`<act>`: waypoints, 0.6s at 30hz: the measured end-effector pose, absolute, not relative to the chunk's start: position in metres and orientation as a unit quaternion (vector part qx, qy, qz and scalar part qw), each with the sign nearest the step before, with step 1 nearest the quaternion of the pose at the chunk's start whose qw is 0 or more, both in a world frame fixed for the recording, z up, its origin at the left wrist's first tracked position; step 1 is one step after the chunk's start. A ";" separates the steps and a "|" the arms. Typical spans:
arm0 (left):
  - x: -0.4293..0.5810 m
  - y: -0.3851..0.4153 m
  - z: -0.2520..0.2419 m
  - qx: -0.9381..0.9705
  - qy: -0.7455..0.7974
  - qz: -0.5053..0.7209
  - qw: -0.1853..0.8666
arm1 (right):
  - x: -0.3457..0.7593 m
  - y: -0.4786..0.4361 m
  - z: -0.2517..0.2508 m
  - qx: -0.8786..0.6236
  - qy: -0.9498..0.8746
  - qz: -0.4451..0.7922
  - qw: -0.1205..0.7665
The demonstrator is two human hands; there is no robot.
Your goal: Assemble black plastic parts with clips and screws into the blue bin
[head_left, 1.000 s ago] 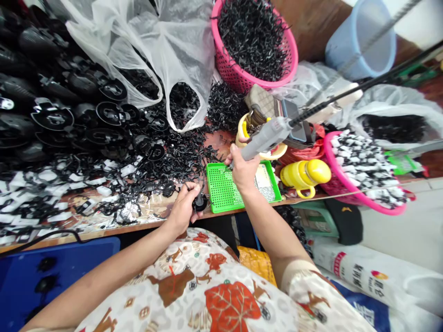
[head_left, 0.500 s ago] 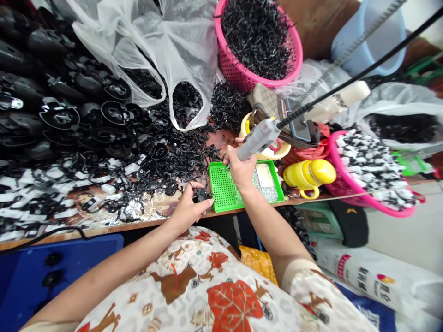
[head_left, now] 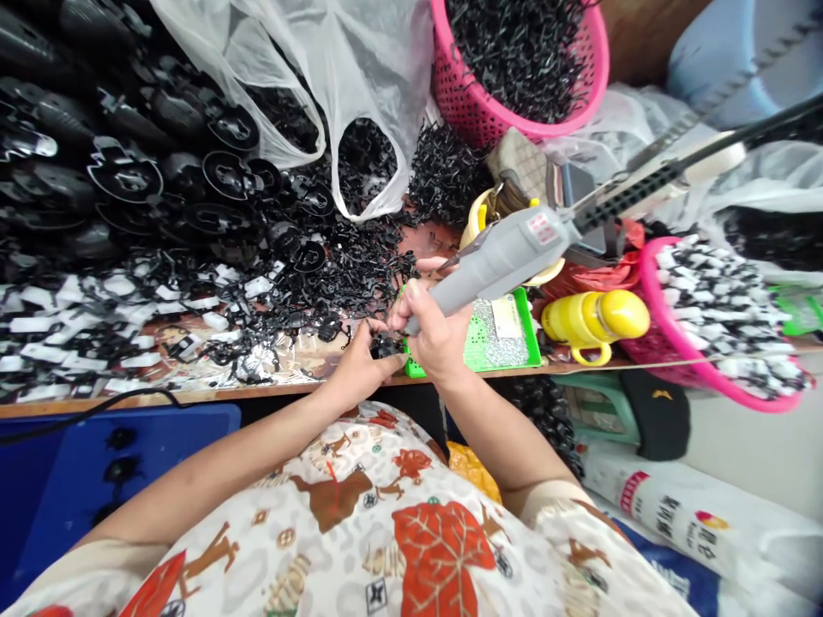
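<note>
My right hand (head_left: 437,330) is wrapped round a grey electric screwdriver (head_left: 507,257), which hangs tilted with its nose pointing down to the left. Between the thumb and fingers of my left hand (head_left: 360,364) is a small black plastic part (head_left: 384,345), held just above the bench edge. The screwdriver's nose is close to that part; fingers hide whether they touch. Partly behind my right hand lies a green perforated tray (head_left: 537,347) holding small silvery screws (head_left: 505,347) and a pale card (head_left: 507,319).
Black plastic pieces (head_left: 347,283) and white pieces (head_left: 39,326) cover the bench's left. Pink baskets of parts (head_left: 489,116) stand behind and right (head_left: 726,386). A yellow bottle (head_left: 595,317) lies beside the tray. Clear plastic bags (head_left: 379,77) hang over the pile. Black cable (head_left: 707,163) runs up right.
My right hand brought the screwdriver left and down, from over the tray to the black part in my left hand. The view shifted slightly.
</note>
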State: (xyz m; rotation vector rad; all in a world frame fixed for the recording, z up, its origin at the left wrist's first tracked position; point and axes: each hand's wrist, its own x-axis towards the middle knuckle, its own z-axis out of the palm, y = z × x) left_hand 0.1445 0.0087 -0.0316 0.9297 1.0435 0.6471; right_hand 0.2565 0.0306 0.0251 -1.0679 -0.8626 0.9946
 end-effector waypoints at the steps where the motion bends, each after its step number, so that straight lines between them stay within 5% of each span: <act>1: 0.144 0.009 -0.033 0.430 0.474 0.298 0.708 | 0.255 0.031 0.022 -0.469 -0.386 0.446 0.657; 12: 0.147 0.008 -0.038 0.533 0.442 0.340 0.636 | 0.249 0.028 0.020 -0.466 -0.382 0.447 0.661; 18: 0.055 0.002 0.009 0.694 0.421 0.146 0.565 | 0.263 0.036 0.034 -0.459 -0.356 0.459 0.673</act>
